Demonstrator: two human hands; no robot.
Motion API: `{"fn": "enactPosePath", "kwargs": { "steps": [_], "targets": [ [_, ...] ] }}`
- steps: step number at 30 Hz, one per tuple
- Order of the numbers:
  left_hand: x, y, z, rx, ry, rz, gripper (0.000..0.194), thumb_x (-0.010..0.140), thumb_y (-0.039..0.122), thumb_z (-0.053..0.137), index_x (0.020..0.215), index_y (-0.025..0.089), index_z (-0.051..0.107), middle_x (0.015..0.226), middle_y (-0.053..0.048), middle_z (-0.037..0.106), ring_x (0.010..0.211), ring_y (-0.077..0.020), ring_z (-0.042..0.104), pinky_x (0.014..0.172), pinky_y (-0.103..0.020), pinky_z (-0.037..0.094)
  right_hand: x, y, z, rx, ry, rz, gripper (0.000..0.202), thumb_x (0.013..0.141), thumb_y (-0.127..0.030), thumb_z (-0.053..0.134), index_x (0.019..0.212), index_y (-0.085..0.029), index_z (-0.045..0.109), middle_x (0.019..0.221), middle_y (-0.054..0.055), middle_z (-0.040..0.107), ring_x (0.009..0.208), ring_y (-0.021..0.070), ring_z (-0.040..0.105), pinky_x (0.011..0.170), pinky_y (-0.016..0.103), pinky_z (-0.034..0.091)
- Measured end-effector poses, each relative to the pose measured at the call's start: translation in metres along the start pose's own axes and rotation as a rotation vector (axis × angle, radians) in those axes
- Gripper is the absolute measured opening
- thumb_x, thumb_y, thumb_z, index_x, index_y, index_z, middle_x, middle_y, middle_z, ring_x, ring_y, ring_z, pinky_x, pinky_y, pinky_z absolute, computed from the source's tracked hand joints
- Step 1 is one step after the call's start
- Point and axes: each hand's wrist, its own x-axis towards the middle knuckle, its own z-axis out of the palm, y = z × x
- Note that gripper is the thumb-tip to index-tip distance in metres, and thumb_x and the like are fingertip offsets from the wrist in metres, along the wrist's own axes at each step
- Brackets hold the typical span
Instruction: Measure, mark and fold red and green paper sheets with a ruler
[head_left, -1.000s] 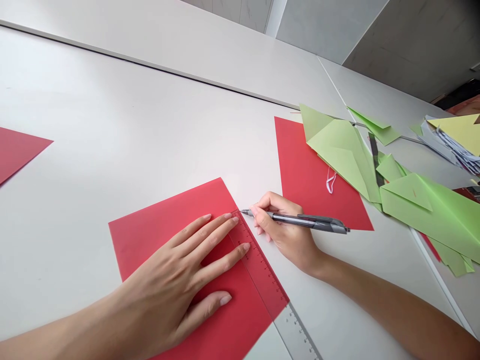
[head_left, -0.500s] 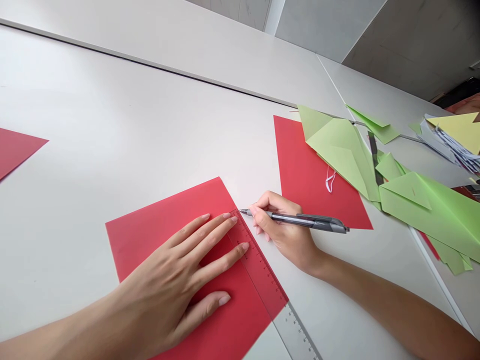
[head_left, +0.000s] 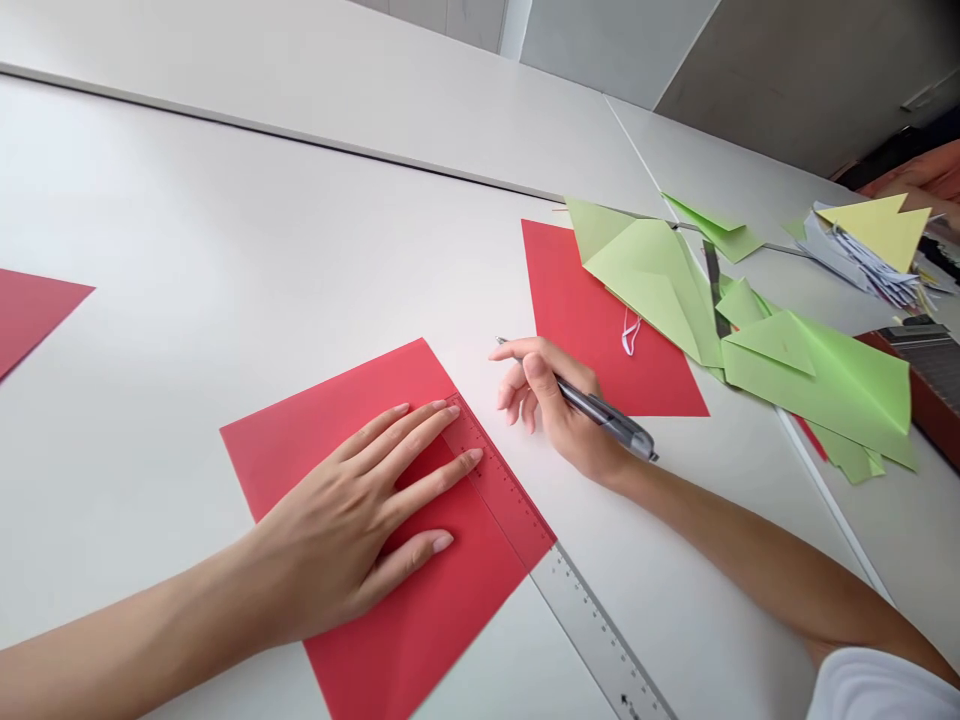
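Note:
A red sheet of paper (head_left: 300,440) lies tilted on the white table in front of me. Along its right edge runs a clear ruler (head_left: 581,610), whose near end sticks out past the paper. My left hand (head_left: 360,500) lies flat with fingers spread, its fingertips on the ruler's far end and the rest over the paper. Just right of the ruler, my right hand (head_left: 559,400) holds a grey and black pen (head_left: 607,420) between thumb and fingers. The pen's tip points up and left, away from the paper's edge.
Beyond my right hand lies another red sheet (head_left: 555,290) with a small white loop (head_left: 630,332) on it. Folded green papers (head_left: 660,285) spread to the right. Farther off are yellow paper (head_left: 877,225) and a paper trimmer (head_left: 922,370). A red piece (head_left: 37,315) lies far left.
My right hand has lifted the pen tip away from the ruler's far end, its index finger now stretched out. The left hand stays on the ruler. The view has shifted a little.

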Motion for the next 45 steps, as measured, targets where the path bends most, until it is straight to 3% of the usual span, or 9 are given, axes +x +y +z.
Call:
{"fn": "enactPosePath", "kwargs": {
  "steps": [6, 11, 15, 19, 24, 30, 38, 41, 45],
  "targets": [
    [0.001, -0.003, 0.002, -0.039, -0.043, -0.036, 0.062, 0.099, 0.047, 0.043, 0.156, 0.037, 0.019, 0.164, -0.004, 0.022, 0.145, -0.0355, 0.032, 0.116, -0.057, 0.035, 0.013, 0.021, -0.073, -1.008, 0.011, -0.246, 0.026, 0.101, -0.025, 0.044, 0.097, -0.022, 0.069, 0.099, 0.009, 0.071, 0.1, 0.0237, 0.06, 0.075, 0.032, 0.048],
    [-0.005, 0.003, 0.005, -0.048, -0.014, -0.088, 0.061, 0.1, 0.048, 0.041, 0.155, 0.036, 0.021, 0.164, -0.005, 0.018, 0.149, -0.0332, 0.025, 0.12, -0.059, 0.027, 0.001, 0.033, -0.116, -1.125, -0.061, -0.186, 0.051, 0.095, -0.003, 0.03, 0.124, -0.022, 0.066, 0.132, 0.013, 0.064, 0.127, 0.026, 0.055, 0.096, 0.044, 0.05],
    [-0.012, 0.018, 0.001, -0.066, 0.021, -0.225, 0.053, 0.101, 0.045, 0.039, 0.151, 0.033, 0.032, 0.162, -0.008, 0.024, 0.149, -0.0307, 0.024, 0.121, -0.061, 0.02, -0.064, -0.002, -0.085, -0.989, 0.039, -0.198, 0.047, 0.104, -0.026, 0.035, 0.151, -0.023, 0.041, 0.147, 0.012, 0.053, 0.137, 0.0274, 0.049, 0.108, 0.05, 0.046],
    [-0.015, 0.027, 0.001, -0.047, 0.11, -0.415, 0.05, 0.101, 0.044, 0.034, 0.146, 0.021, 0.036, 0.152, -0.016, 0.035, 0.14, -0.0322, 0.036, 0.115, -0.059, 0.034, -0.16, -0.027, -0.044, -0.92, -0.429, -0.182, 0.092, 0.087, -0.069, 0.056, 0.16, -0.028, 0.019, 0.161, 0.009, 0.032, 0.148, 0.0336, 0.03, 0.118, 0.055, 0.033],
    [-0.015, 0.026, 0.004, -0.013, 0.206, -0.54, 0.041, 0.1, 0.044, 0.033, 0.126, 0.014, 0.045, 0.131, -0.018, 0.048, 0.123, -0.0317, 0.05, 0.101, -0.053, 0.048, -0.234, -0.014, -0.03, -0.958, -0.363, -0.093, 0.107, 0.081, -0.064, 0.067, 0.161, -0.026, 0.008, 0.164, 0.011, 0.021, 0.149, 0.0361, 0.025, 0.118, 0.056, 0.034],
    [-0.027, 0.031, -0.005, 0.081, 0.164, -0.52, 0.044, 0.095, 0.039, 0.033, 0.125, 0.014, 0.052, 0.134, -0.02, 0.051, 0.124, -0.0344, 0.051, 0.101, -0.052, 0.047, -0.268, -0.01, -0.036, -0.985, -0.212, -0.069, 0.087, 0.084, -0.004, 0.04, 0.16, -0.032, 0.008, 0.16, 0.0, 0.033, 0.144, 0.0236, 0.038, 0.111, 0.04, 0.047],
    [-0.038, 0.047, -0.01, 0.199, 0.113, -0.528, 0.049, 0.095, 0.044, 0.044, 0.128, 0.009, 0.052, 0.118, -0.019, 0.059, 0.108, -0.0303, 0.058, 0.094, -0.049, 0.05, -0.295, -0.018, -0.049, -0.81, -0.052, -0.039, 0.072, 0.089, -0.005, 0.033, 0.152, -0.041, 0.035, 0.15, -0.004, 0.05, 0.132, 0.0204, 0.055, 0.101, 0.029, 0.054],
    [-0.035, 0.054, -0.005, 0.222, 0.127, -0.549, 0.043, 0.095, 0.043, 0.054, 0.126, 0.013, 0.054, 0.115, -0.012, 0.061, 0.105, -0.0243, 0.06, 0.092, -0.046, 0.051, -0.287, -0.027, -0.022, -0.728, 0.167, -0.053, 0.061, 0.096, -0.012, 0.036, 0.151, -0.038, 0.041, 0.133, 0.004, 0.066, 0.113, 0.0201, 0.069, 0.088, 0.026, 0.061],
    [-0.033, 0.055, 0.0, 0.233, 0.14, -0.558, 0.035, 0.095, 0.04, 0.059, 0.119, 0.016, 0.059, 0.117, -0.009, 0.061, 0.102, -0.0201, 0.061, 0.089, -0.041, 0.054, -0.257, -0.038, 0.042, -0.756, 0.182, -0.118, 0.056, 0.096, -0.009, 0.034, 0.145, -0.032, 0.052, 0.118, 0.013, 0.065, 0.104, 0.0211, 0.07, 0.078, 0.028, 0.062]
  ]
}}
